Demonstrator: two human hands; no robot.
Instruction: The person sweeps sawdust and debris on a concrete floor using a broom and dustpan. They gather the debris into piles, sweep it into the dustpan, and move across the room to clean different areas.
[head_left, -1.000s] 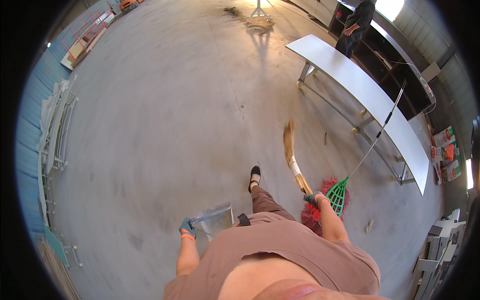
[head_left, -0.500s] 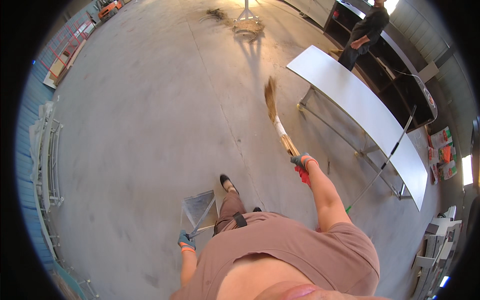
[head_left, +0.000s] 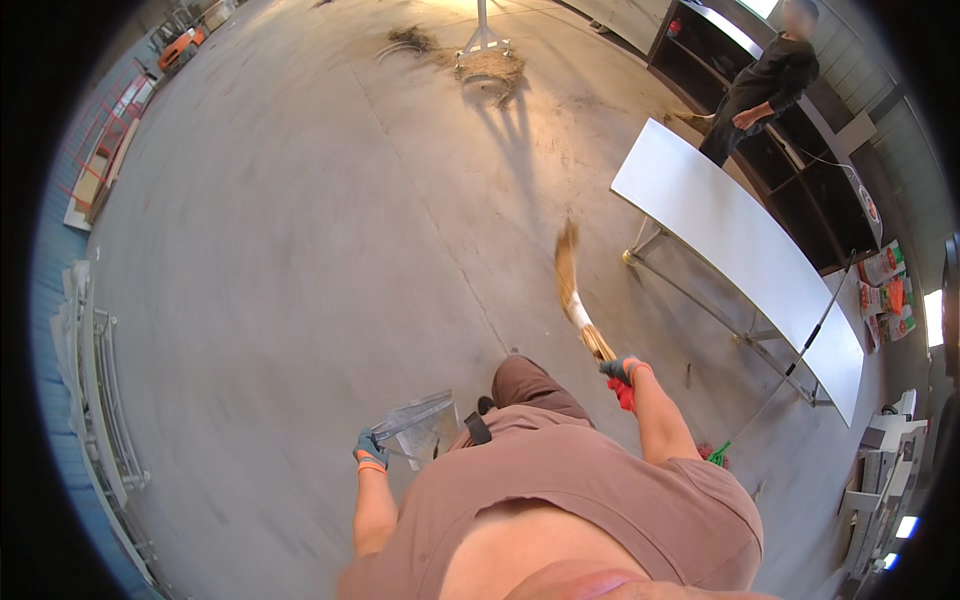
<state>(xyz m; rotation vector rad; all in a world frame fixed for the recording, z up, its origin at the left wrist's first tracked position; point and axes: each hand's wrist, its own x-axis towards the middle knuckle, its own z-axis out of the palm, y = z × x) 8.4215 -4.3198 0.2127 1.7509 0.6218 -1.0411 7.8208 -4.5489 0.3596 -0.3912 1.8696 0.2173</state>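
My left hand (head_left: pixel 370 449), in a grey-and-orange glove, is closed on the handle of a metal dustpan (head_left: pixel 425 425), low at my left side. A straw broom (head_left: pixel 575 302) with a white band is in my gloved right hand (head_left: pixel 622 371), fingers wrapped round its handle end. Its bristles point forward, away from me. Something red (head_left: pixel 624 394) hangs just below that hand, at the broom's end. One of my knees (head_left: pixel 535 385) is raised in front of me.
A long white table (head_left: pixel 740 250) stands to the right, a long-handled pole (head_left: pixel 822 318) leaning across it. Behind it, a person in dark clothes (head_left: pixel 765 90) is beside dark shelving (head_left: pixel 820 200). Ahead is a stand (head_left: pixel 484 40) with straw-like debris (head_left: pixel 495 72) round its base. Metal frames (head_left: pixel 105 390) line the left.
My legs have moved in a step, with the other knee now forward. The dustpan has swung and tilted at my side. The broom's bristles sit lower in view. The other person appears farther right.
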